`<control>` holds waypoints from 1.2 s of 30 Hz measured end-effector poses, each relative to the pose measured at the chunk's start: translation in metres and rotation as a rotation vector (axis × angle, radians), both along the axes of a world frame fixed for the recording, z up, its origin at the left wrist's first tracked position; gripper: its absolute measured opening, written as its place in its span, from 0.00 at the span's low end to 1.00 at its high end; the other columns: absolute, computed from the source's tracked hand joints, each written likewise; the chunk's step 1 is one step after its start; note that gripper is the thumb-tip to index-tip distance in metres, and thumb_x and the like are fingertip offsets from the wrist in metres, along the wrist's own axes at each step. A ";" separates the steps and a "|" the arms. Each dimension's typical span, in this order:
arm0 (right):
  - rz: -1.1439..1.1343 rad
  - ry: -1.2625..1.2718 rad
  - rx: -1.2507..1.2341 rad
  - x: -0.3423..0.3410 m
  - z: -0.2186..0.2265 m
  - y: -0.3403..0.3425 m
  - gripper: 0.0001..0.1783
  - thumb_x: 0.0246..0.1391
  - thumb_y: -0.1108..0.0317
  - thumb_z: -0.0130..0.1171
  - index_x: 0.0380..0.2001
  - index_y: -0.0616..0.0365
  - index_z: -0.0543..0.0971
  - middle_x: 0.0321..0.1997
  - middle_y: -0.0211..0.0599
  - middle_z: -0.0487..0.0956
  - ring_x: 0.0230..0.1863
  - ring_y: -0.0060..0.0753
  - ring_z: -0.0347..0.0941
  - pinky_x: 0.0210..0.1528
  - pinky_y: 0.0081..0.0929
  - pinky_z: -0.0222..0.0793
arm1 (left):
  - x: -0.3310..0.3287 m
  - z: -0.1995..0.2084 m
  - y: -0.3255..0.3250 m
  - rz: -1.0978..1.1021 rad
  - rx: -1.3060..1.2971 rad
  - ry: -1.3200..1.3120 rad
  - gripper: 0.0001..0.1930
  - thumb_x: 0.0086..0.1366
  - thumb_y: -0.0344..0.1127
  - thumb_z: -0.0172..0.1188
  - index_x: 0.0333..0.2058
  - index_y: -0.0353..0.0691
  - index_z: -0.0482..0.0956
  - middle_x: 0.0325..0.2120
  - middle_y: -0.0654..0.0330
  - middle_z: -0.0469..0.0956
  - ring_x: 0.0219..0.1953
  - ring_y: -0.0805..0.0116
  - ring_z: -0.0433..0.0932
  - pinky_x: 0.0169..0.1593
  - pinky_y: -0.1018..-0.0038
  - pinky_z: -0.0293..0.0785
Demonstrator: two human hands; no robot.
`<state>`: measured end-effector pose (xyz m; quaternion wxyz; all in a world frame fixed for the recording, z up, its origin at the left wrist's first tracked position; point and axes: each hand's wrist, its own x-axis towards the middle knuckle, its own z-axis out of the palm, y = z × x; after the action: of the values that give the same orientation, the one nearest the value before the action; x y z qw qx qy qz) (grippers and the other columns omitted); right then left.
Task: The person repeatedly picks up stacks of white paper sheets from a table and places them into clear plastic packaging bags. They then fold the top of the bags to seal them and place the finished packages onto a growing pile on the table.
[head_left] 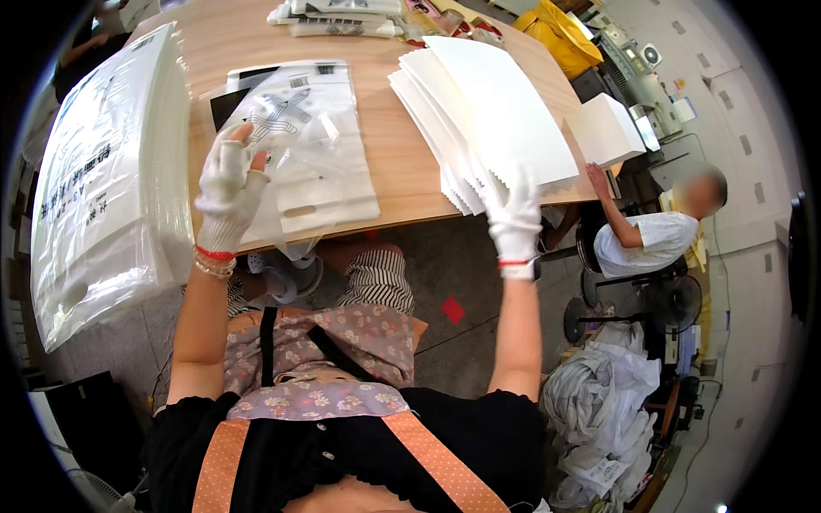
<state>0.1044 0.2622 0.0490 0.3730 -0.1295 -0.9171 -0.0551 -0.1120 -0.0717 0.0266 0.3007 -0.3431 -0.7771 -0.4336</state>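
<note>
My left hand (pixel 229 184), in a white glove with bare thumb and fingertip, is open over the left part of a pile of printed plastic bags (pixel 342 192). Its thumb and forefinger stand apart. Crumpled clear film (pixel 299 175) lies beside it on the bags, which have a cut-out handle slot at the near edge. My right hand (pixel 513 209), also gloved in white, reaches to the near edge of a fanned stack of white sheets (pixel 505 107). Its fingers look stretched out, slightly blurred against the white; whether they touch the top sheet is unclear.
A tall plastic-wrapped stack (pixel 111 179) stands at the table's left edge. More packed bags (pixel 342 17) lie at the far side. Rightward are a white box (pixel 605 130), a yellow bag (pixel 560 38) and a seated person (pixel 646 235). Whitish cloth or sacks (pixel 599 402) are heaped on the floor.
</note>
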 end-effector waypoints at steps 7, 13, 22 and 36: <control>-0.029 -0.293 -0.444 0.003 0.009 0.134 0.36 0.46 0.34 0.54 0.45 0.56 0.74 0.44 0.50 0.76 0.48 0.50 0.72 0.49 0.41 0.68 | 0.047 0.018 0.003 -0.309 0.021 -0.175 0.14 0.54 0.17 0.57 0.40 0.33 0.72 0.33 0.56 0.77 0.36 0.66 0.78 0.42 0.75 0.74; -0.157 -0.063 -0.215 -0.005 0.005 0.153 0.27 0.53 0.41 0.51 0.38 0.55 0.78 0.34 0.46 0.79 0.37 0.43 0.76 0.37 0.38 0.71 | 0.091 0.013 0.059 -0.612 -0.079 -0.488 0.06 0.56 0.24 0.59 0.33 0.36 0.76 0.29 0.57 0.77 0.34 0.68 0.78 0.37 0.74 0.76; 0.585 -0.380 -0.197 0.040 0.039 -0.061 0.14 0.57 0.56 0.49 0.32 0.55 0.75 0.33 0.39 0.77 0.32 0.38 0.76 0.35 0.36 0.72 | 0.103 -0.024 0.125 -1.009 0.495 -1.770 0.24 0.55 0.32 0.54 0.52 0.37 0.65 0.46 0.56 0.71 0.48 0.67 0.70 0.53 0.72 0.67; 0.396 0.360 -1.594 0.009 -0.104 -0.156 0.30 0.56 0.56 0.56 0.53 0.68 0.64 0.52 0.42 0.71 0.50 0.32 0.69 0.51 0.30 0.66 | 0.156 -0.061 0.050 -0.532 -0.492 -0.315 0.40 0.42 0.38 0.61 0.55 0.26 0.58 0.59 0.31 0.48 0.62 0.33 0.48 0.61 0.42 0.47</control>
<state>0.1138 0.1063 -0.0549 0.3132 -0.1976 -0.6137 0.6973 0.0436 -0.0213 -0.0340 -0.0362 -0.5237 -0.7783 -0.3444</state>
